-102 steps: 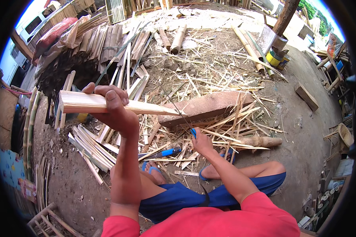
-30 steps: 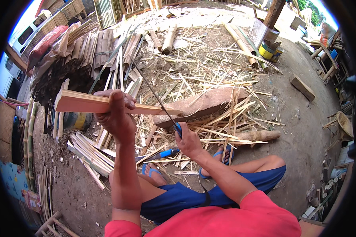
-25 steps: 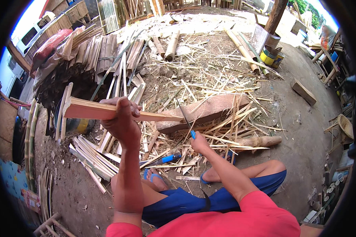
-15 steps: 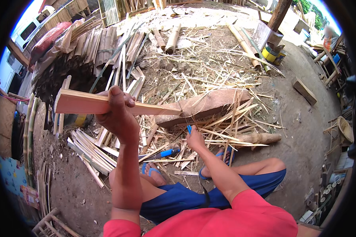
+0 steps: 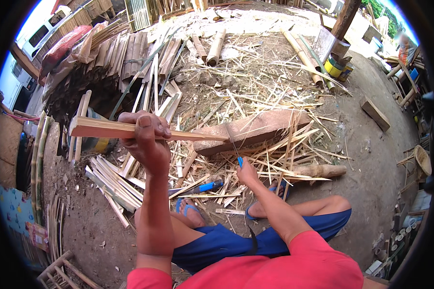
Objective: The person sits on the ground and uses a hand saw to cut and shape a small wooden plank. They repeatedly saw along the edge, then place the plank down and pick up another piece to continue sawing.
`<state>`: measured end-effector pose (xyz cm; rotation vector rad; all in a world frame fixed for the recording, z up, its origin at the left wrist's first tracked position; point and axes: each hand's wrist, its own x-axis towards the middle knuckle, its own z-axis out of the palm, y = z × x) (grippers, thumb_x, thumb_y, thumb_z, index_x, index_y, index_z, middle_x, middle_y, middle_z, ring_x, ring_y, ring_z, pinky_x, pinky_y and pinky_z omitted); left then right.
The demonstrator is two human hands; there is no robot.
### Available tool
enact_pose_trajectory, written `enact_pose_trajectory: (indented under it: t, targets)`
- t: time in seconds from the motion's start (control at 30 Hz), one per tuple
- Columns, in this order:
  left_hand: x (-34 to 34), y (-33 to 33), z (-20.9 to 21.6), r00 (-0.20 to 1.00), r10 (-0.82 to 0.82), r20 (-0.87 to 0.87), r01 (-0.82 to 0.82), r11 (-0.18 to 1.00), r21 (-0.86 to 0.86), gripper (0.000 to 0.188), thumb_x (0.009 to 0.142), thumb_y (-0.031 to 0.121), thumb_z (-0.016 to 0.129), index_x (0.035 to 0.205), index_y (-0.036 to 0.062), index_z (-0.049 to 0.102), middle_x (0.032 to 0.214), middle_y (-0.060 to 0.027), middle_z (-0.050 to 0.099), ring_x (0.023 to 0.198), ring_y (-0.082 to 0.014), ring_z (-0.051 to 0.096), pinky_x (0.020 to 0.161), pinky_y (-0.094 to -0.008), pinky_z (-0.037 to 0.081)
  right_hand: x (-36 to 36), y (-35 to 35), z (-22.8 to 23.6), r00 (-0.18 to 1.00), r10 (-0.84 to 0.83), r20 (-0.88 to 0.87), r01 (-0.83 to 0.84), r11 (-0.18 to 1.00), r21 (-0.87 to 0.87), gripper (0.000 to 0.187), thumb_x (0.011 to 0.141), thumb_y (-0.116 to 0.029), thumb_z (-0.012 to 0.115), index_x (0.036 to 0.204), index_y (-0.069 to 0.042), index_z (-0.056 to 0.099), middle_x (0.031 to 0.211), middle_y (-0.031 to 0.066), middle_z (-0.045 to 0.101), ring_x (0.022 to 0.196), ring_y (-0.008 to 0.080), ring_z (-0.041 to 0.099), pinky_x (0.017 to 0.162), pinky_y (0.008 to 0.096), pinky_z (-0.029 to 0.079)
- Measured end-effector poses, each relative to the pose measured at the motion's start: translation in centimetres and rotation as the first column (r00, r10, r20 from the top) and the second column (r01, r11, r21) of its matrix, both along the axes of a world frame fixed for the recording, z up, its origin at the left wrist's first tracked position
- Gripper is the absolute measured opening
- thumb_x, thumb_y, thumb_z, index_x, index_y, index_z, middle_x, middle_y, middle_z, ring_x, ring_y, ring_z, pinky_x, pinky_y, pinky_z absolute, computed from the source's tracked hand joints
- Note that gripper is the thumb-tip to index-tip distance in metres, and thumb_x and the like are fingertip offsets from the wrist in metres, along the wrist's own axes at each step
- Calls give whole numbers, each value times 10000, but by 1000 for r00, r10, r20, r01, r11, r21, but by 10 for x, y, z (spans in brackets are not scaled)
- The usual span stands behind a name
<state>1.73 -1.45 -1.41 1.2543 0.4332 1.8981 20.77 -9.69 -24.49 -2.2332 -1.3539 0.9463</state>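
My left hand (image 5: pixel 147 144) is closed around a small stack of pale bamboo strips (image 5: pixel 94 127), held almost level. Their narrow right end comes to the edge of a thick brown wooden block (image 5: pixel 270 124) lying on the ground; whether it touches the block I cannot tell. In my right hand (image 5: pixel 247 172) is a knife (image 5: pixel 240 161) with a blue handle. Its thin blade points away from me, across the block, just right of the strips' tip. Part of the handle is hidden by my fingers.
Bamboo shavings (image 5: pixel 265 91) litter the ground around the block. Near my feet lies a blue-and-black tool (image 5: pixel 205 187). Split strips (image 5: pixel 113 180) are piled at left, below a stack of bamboo pieces (image 5: pixel 130 53). A short log (image 5: pixel 318 170) and a timber piece (image 5: pixel 374 113) are at right.
The strips have turned in my left hand, so their edges show instead of the broad face. My right hand has shifted slightly right and nearer, and the knife's blade shows more plainly.
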Motion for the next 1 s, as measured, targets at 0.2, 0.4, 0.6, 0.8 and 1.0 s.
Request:
enact_pose_trajectory:
  t: [0.2,0.4,0.6,0.8,1.0]
  targets:
    - [12,6,4,960,270,70,-258,954,-151,213,938,169,680,878,73,500,631,-17,494,527,-103,482,525,-260,445,-21,-12,-2,982,158,-107,-102,908,406,295,950,-243,570,1148,-56,456,815,288,660,791,507,642,710,579,509]
    - [-2,24,-2,968,241,65,-230,962,-148,226,952,203,691,868,79,521,637,4,488,548,-95,478,537,-263,433,-22,6,-39,999,-34,-27,39,984,171,302,934,-238,578,1147,-55,468,873,272,673,850,494,648,753,586,497]
    - [-9,43,-70,1000,0,-8,-2,984,-177,325,950,200,699,1192,35,559,894,-64,669,847,-143,637,837,-309,508,29,13,-86,999,-29,-14,29,999,-13,301,914,-249,586,1103,-30,503,982,275,672,953,475,647,826,549,499]
    - [-23,48,-156,936,-234,-263,13,770,-638,321,961,15,622,1280,17,587,1174,-100,681,1104,-157,624,954,-306,516,8,-30,-75,996,-45,-78,49,998,41,309,898,-264,596,1085,-30,522,966,287,663,941,492,632,851,545,477]
    - [-143,104,-88,911,190,-366,-282,935,-217,461,965,142,643,1370,33,452,1017,-97,698,930,-149,659,838,-282,513,-20,-36,-59,982,174,-78,-164,980,115,296,892,-291,656,1028,-47,556,882,239,641,864,443,625,780,491,478]
